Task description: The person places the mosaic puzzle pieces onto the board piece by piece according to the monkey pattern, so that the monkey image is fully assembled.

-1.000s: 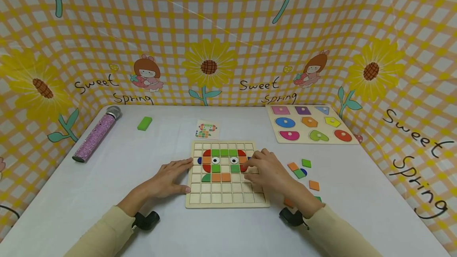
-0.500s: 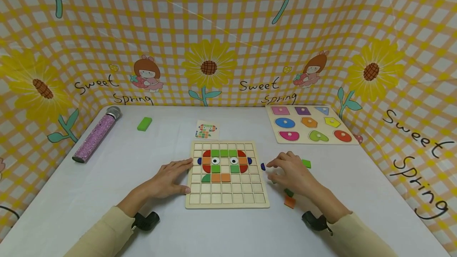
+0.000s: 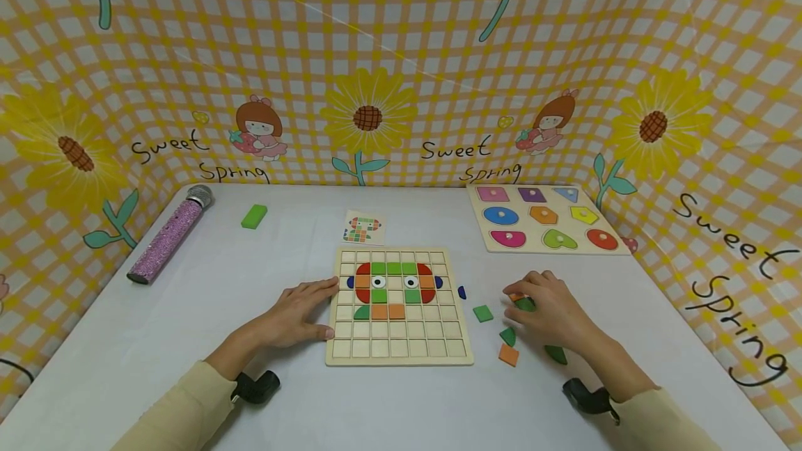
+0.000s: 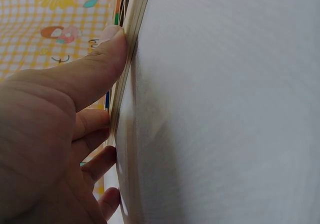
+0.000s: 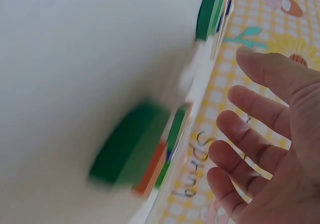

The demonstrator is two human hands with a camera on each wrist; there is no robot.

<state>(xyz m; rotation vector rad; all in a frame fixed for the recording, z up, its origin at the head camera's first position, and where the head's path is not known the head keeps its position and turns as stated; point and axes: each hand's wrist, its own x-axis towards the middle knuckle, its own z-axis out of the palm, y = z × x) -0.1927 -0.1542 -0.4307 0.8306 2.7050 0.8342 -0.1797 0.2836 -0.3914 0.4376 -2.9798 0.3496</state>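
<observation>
My left hand rests on the left edge of a wooden grid board, its thumb and fingertips touching the rim in the left wrist view. On the board, red, green, orange and blue tiles and two eye tiles form a face-like pattern. My right hand hovers over loose tiles right of the board, fingers relaxed and apart, nothing held in the right wrist view. Beneath it an orange tile and a green tile are partly hidden. Nearby lie a green square tile and a blue half-round tile.
A pattern card lies behind the board. Further off are a green block, a pink glittery microphone and a shape puzzle board. An orange square tile and a green curved tile lie near my right wrist.
My right hand has moved right, off the board to the loose tiles. The blue half-round tile beside the board and the green square tile have come into sight. My left hand has stayed put.
</observation>
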